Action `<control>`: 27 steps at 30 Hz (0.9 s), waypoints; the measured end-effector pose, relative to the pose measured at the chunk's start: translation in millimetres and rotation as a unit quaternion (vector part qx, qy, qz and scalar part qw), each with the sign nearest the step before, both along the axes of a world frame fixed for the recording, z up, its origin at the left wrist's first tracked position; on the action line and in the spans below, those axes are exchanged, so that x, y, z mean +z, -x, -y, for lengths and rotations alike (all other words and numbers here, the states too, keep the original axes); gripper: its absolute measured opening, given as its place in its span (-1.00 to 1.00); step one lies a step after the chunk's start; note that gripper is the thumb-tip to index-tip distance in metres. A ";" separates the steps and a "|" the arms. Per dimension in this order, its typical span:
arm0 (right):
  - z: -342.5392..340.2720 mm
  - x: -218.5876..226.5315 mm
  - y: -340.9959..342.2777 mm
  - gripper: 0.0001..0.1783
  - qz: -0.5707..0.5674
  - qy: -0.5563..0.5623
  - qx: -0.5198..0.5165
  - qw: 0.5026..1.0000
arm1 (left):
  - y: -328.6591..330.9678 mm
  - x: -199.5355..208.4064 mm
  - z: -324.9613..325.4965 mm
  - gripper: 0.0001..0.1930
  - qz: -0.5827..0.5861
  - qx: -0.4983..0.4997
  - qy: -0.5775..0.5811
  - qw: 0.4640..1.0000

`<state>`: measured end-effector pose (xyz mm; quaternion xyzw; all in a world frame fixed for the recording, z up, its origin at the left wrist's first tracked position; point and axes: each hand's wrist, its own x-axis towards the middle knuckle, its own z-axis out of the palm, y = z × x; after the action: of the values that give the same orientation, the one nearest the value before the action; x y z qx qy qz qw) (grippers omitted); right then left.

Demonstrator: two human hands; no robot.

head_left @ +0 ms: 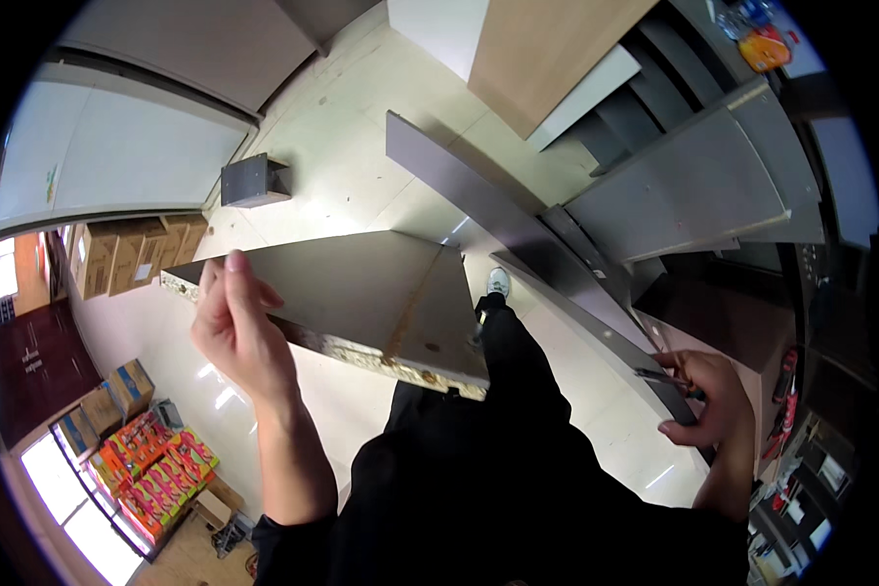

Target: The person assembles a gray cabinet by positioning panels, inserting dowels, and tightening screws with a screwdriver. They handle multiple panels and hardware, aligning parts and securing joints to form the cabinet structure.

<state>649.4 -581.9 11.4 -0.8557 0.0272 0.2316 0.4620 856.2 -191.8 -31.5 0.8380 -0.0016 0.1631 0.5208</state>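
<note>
My left hand (239, 327) is closed, its fingertips curled together over the rough edge of a grey chipboard panel (352, 293). What those fingers hold, if anything, is hidden. The panel lies across in front of my legs, its pale core bare along the near edge. At the right, my right hand (713, 400) is closed round a slim tool with a metal tip (647, 374); its exact kind is unclear. Thumb and fingers lie about the near end of a long narrow grey board (518, 220). I cannot tell whether they also grip that board.
More grey panels (684, 186) are stacked at the right. A small dark box-shaped piece (252, 181) stands on the tiled floor. Cardboard boxes (132, 256) and colourful packages (166, 469) are at the left. A red-handled tool (787, 405) lies beyond my right hand.
</note>
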 end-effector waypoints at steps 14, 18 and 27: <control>-2.8 -16.0 -0.8 -0.50 0.042 -0.065 0.085 0.993 | 29.8 -22.1 -26.0 -0.54 0.170 0.007 -0.124 0.978; -11.5 -13.7 -2.2 -0.49 0.015 -0.068 0.082 0.994 | 33.0 -22.3 -29.6 -0.56 0.163 0.006 -0.116 0.980; -11.2 -2.0 -9.2 -0.48 -0.035 -0.042 0.098 0.994 | 28.1 -20.4 -27.7 -0.55 0.159 0.009 -0.141 0.977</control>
<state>658.6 -570.8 9.3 -0.8253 -0.0501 0.3063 0.4718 828.0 -164.0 -51.9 0.8664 -0.0998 0.2966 0.3892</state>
